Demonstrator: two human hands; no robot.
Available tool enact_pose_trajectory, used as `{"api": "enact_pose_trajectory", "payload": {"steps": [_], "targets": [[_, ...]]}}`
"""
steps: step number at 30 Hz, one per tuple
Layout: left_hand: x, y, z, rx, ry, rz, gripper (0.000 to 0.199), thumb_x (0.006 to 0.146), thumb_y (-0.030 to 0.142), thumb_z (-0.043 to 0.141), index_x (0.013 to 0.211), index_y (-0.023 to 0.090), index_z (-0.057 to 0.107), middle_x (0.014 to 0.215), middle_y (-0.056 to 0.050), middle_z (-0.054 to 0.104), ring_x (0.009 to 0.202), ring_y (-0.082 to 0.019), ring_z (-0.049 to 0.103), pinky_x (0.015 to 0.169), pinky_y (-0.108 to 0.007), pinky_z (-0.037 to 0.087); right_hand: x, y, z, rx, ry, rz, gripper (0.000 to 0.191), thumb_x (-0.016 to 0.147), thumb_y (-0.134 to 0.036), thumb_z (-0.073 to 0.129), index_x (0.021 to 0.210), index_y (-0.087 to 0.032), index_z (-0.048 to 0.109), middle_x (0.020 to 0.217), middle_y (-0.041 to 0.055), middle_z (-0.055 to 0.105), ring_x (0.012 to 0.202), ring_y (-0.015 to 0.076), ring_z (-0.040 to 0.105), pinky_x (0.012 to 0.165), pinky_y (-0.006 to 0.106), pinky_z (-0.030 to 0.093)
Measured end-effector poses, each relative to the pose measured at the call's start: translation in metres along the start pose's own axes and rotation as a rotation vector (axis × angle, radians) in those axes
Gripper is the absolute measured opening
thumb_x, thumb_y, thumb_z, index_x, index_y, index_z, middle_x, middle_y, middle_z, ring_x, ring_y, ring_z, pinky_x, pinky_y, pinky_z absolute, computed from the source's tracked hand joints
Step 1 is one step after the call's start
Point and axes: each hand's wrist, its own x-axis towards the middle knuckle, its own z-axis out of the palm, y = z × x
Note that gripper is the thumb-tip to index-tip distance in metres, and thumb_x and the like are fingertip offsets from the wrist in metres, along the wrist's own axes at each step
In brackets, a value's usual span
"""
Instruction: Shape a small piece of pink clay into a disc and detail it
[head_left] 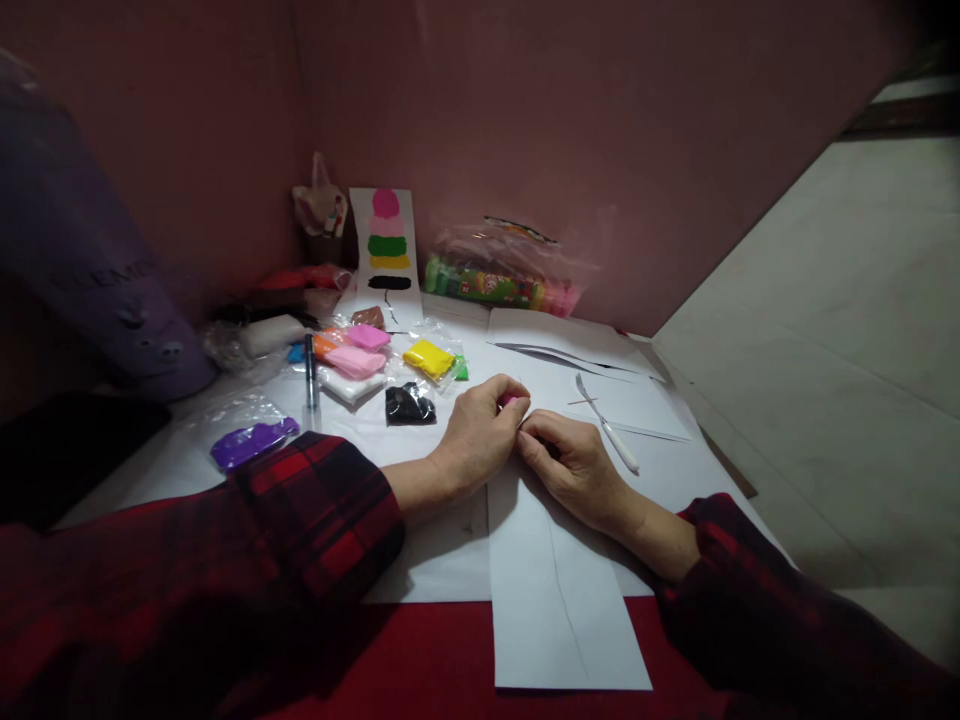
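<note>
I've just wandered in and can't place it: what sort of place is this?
Probably a small craft corner, perhaps in a home. The signs: clear packets of coloured, clay-like material, such as the yellow packet, a card with colour patches against the wall, and the paper strip under the hands.

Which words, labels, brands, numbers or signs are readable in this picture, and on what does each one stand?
"LEME": on the purple cylinder; neighbouring letters are too blurred.
Colourful packet: its print is too small to read.
Clear bag's top strip: any print is too blurred to read.
</note>
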Motion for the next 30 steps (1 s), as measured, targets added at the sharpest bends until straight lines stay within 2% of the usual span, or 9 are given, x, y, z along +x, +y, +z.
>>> {"api": "enact_pose_trajectory", "payload": {"steps": [30], "targets": [[0.0008, -0.0002, -0.0006, 0.055, -0.041, -0.029, 0.011, 0.079, 0.014, 0.052, 0.077, 0.017, 0.063, 0.072, 0.0, 0.061, 0.073, -0.015, 0.055, 0.071, -0.028, 0.043, 0.0004, 0.0002, -0.0003, -0.001, -0.007, 0.006, 0.021, 0.09, -0.018, 0.05, 0.069, -0.018, 0.053, 0.065, 0.0001, 0.053, 0.06, 0.0133, 0.047, 0.058, 0.028, 0.039]]}}
